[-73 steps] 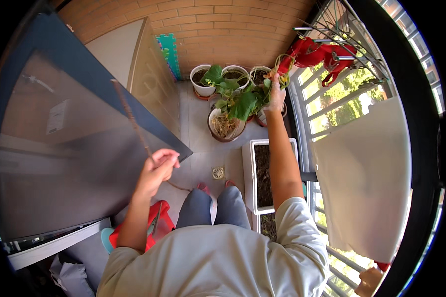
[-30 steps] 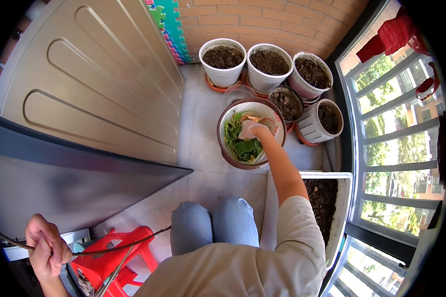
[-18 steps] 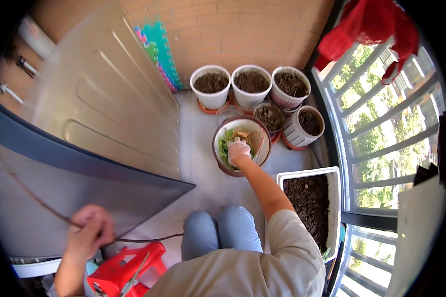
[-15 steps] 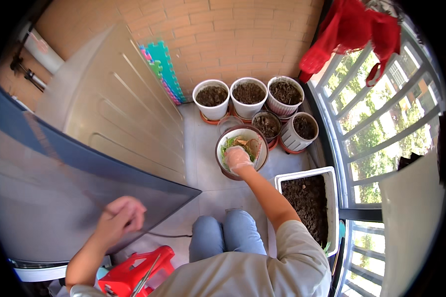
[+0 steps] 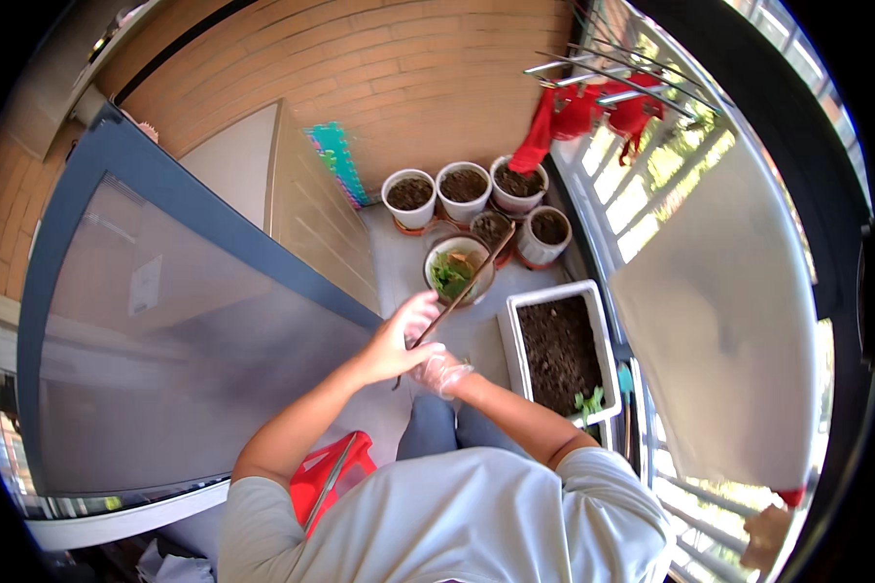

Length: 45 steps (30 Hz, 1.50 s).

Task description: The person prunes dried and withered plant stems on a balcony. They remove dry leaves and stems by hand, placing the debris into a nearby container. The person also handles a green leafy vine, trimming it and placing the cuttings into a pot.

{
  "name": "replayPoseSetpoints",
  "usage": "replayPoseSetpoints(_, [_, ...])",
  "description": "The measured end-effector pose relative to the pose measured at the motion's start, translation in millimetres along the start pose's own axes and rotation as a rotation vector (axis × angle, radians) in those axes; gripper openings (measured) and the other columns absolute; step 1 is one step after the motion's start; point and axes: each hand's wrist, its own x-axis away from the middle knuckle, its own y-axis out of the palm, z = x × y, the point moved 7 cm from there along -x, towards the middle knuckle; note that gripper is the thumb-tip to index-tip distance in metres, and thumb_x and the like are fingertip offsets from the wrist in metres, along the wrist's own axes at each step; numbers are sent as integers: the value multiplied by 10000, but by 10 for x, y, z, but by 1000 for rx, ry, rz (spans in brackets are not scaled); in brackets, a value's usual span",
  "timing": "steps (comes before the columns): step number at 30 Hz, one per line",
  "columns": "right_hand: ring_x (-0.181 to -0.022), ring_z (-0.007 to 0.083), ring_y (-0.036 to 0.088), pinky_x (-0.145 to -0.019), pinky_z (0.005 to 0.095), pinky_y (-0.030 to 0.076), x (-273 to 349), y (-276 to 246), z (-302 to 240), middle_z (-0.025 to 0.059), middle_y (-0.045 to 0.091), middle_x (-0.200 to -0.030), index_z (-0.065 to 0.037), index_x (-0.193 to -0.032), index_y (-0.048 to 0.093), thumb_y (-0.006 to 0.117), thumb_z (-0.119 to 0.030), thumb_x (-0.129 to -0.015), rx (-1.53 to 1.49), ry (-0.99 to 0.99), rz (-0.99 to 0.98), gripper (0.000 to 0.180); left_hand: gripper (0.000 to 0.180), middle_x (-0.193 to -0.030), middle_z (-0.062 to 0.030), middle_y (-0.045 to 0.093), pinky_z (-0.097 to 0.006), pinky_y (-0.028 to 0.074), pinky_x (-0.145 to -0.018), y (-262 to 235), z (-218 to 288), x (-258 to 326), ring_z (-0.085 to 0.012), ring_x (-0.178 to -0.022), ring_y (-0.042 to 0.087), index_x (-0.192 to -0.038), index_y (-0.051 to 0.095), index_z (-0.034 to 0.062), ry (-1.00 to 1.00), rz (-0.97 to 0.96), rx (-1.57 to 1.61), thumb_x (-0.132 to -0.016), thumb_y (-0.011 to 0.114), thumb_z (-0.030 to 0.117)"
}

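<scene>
My bare left hand (image 5: 396,342) is wrapped loosely round a long thin brown stick (image 5: 472,284), which slants up to the far right and pokes out below the hand. My right hand (image 5: 440,371), in a clear plastic glove, lies against the left hand's thumb side; its fingers are mostly hidden behind the left hand and the stick. Just beyond the hands stands a round pot (image 5: 483,294) with a brown rim. Green leaves (image 5: 450,276) and dry brown scraps lie inside it, and the stick crosses above its right side.
Several soil-filled pots, among them a white pot (image 5: 398,212), stand by the brick wall. A white planter box (image 5: 506,340) of soil is on the right beside the window. A grey-framed glass door (image 5: 175,330) fills the left. The red stool (image 5: 358,453) is near my left side.
My right hand has come out of the leaf pot and back toward me. My left hand has moved right to meet it, and the stick is now held up. The view has shifted.
</scene>
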Motion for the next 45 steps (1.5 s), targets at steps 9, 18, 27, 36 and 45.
replayPoseSetpoints(9, [-697,348,542,-626,388,444,1467,-1031,-698,173,573,-710,-30,-782,580,537,-118,-777,87,578,370,98,252,-761,-98,606,-285,476,-693,-122,89,746,-178,-721,592,-1059,484,-51,-186,-19,58,-869,460,113])
replayPoseSetpoints(18, [-587,307,524,-541,354,428,3943,-886,-2081,152,564,-650,-31,-727,584,563,-121,-774,360,1120,999,104,260,-884,-118,599,-234,469,-604,803,-300,1290,-151,-687,592,-1086,496,3,-176,-488,-162,-843,470,90])
replayPoseSetpoints(27, [-624,296,557,-598,364,439,6665,1049,-4055,142,588,-682,-55,-819,596,557,-252,-794,85,1727,1803,202,343,-998,-63,603,-530,220,-950,2605,-62,2628,-251,-991,532,-1080,542,146,128,-1387,-1211,-773,553,297])
replayPoseSetpoints(36, [-548,120,542,-515,256,457,7846,4264,-5907,48,555,-681,-23,-857,557,496,-266,-846,-217,1756,2703,251,342,-995,-166,580,-364,431,-798,4149,134,4655,-303,-922,557,-1086,521,72,466,-1772,-1112,-778,559,217])
replayPoseSetpoints(45, [-526,121,527,-489,235,455,7661,6110,-7143,61,538,-674,0,-884,527,439,-143,-843,-88,1817,3365,173,371,-973,-172,585,-378,455,-755,4948,163,6188,-308,-878,576,-1083,530,74,702,-2198,-1324,-759,584,246])
